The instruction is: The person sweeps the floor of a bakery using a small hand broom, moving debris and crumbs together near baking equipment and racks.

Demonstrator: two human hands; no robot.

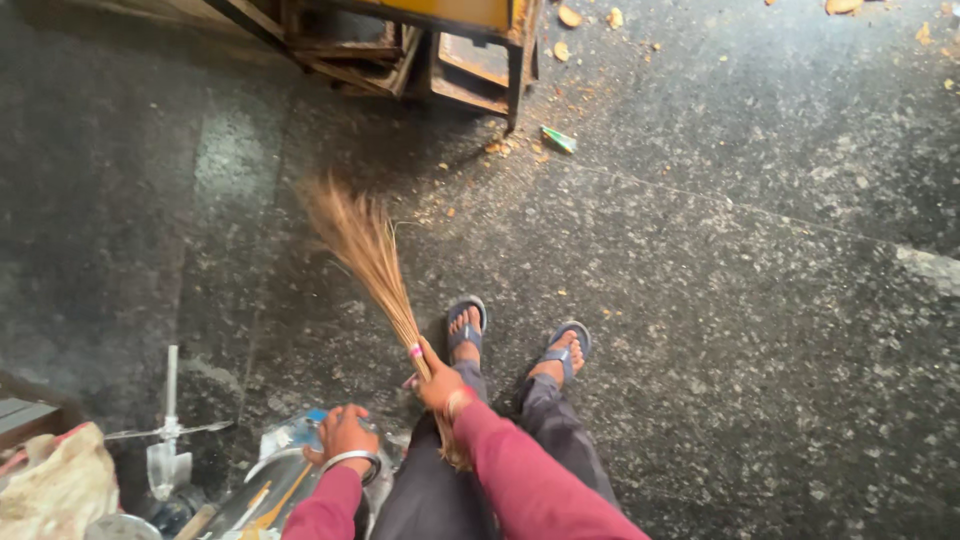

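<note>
My right hand (440, 385) grips the bound handle of a straw broom (365, 250). Its bristles fan out up and to the left over the dark speckled floor (740, 330). My left hand (343, 432), with a metal bangle at the wrist, rests on the rim of a round metal pan (262, 495) at the lower left; what it holds, if anything, is hidden. My feet in blue sandals (466, 328) stand just right of the broom. Both sleeves are dark pink.
A wooden frame with a yellow top (450, 50) stands at the top centre, with dry leaves and a green scrap (558, 139) scattered near it. A white cloth bundle (55, 490) and metal utensils (168, 440) lie at the lower left.
</note>
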